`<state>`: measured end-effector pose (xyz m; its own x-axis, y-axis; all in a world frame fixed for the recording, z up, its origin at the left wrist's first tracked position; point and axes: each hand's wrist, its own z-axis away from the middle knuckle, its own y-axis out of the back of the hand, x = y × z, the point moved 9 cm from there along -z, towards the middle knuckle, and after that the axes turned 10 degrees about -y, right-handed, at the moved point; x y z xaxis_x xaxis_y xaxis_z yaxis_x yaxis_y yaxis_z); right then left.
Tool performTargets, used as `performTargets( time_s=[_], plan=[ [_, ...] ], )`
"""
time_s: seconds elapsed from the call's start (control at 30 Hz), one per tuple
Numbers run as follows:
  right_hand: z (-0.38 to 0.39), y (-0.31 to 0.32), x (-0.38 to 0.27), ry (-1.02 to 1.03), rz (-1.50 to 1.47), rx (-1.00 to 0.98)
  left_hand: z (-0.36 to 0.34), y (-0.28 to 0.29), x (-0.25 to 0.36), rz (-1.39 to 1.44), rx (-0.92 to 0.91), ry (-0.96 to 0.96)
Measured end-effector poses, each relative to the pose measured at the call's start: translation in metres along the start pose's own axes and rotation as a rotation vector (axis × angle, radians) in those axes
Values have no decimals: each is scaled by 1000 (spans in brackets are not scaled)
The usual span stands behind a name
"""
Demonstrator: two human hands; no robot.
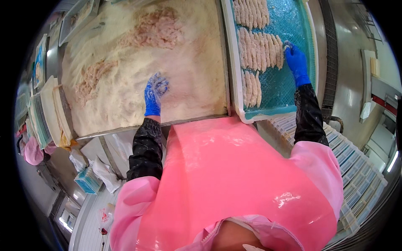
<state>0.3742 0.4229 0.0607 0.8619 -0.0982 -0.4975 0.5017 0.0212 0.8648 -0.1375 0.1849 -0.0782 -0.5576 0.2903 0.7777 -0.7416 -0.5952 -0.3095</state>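
Note:
My left hand (155,93), in a blue glove crusted with pale powder, is low over the bed of cream-coloured coating powder (192,92). Its fingers are curled, and what they hold, if anything, is hidden. My right hand (296,62), also blue-gloved, is over the teal-lined tray, just right of the end of the middle row of coated meat strips (261,50). The powdery fingertips are bent together; a piece between them cannot be made out. A shorter row of strips (251,88) lies nearer me, and another row (251,12) lies at the far end.
Raw pink meat is heaped on the powder in a large pile (157,29) and a smaller pile (94,79). The white-rimmed tray (314,33) adjoins the powder table's metal edge (226,54). Stacked trays (356,167) stand lower right. A white basket (77,21) sits far left.

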Motion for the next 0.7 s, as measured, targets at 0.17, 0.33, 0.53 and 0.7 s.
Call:
performTargets(
  time_s=[0.17,0.33,0.53,0.7],
  plan=[
    [-15,-7,-11,-60,-47,-116,5,2,5,13,-57,-36],
    [24,-15,-164,388,-585,-34,6,27,20,-380,-143,-215],
    [52,-194,-241,235,-199,234,13,32,24,-277,-250,-58],
    [95,-281,-227,58,-411,-49,13,50,18,-162,-217,92]
  ],
)
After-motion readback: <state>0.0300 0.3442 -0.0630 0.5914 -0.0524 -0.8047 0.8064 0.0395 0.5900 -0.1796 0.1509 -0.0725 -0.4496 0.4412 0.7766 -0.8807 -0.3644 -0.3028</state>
